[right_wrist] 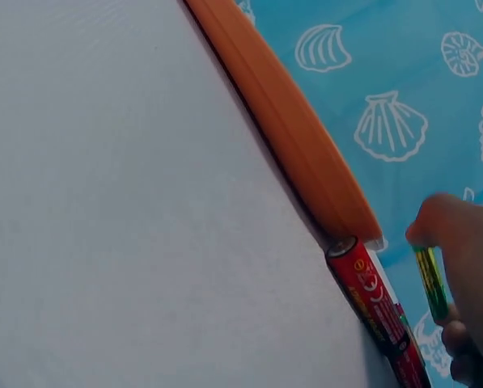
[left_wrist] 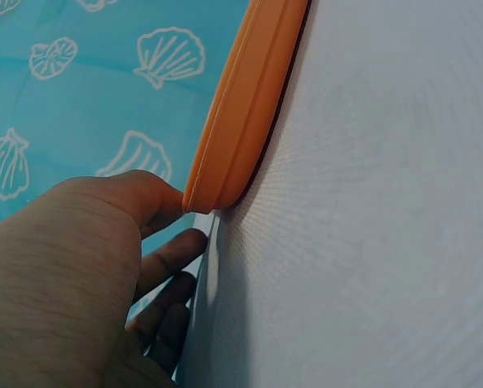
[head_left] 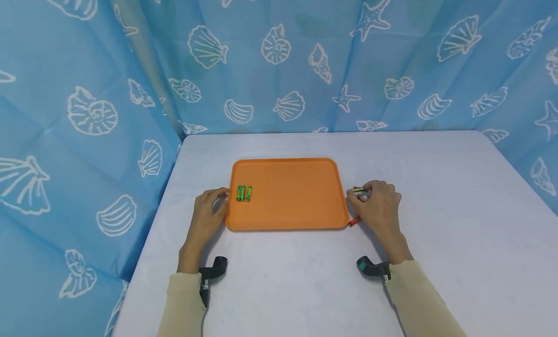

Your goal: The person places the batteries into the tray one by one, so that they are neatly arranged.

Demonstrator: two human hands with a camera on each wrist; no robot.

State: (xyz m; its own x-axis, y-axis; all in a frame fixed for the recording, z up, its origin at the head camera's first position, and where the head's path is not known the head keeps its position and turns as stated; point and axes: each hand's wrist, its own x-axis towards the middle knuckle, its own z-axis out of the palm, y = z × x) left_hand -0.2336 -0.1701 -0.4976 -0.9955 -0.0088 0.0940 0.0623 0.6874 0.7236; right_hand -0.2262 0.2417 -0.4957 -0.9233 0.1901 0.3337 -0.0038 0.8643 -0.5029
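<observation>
right hand [head_left: 378, 205] pinches green battery [right_wrist: 432, 283] across the tray [head_left: 292, 201] from left hand [head_left: 207, 216].

Beige long sleeves [head_left: 182, 303], black wrist cameras [head_left: 218, 267]

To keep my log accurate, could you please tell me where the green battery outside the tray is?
In the head view, the green battery is pinched in the right hand, just off the orange tray's right edge, near a red battery.

1 green battery [head_left: 359, 190] is pinched beside an orange tray [head_left: 296, 206] holding 3 green batteries [head_left: 242, 193].
</observation>
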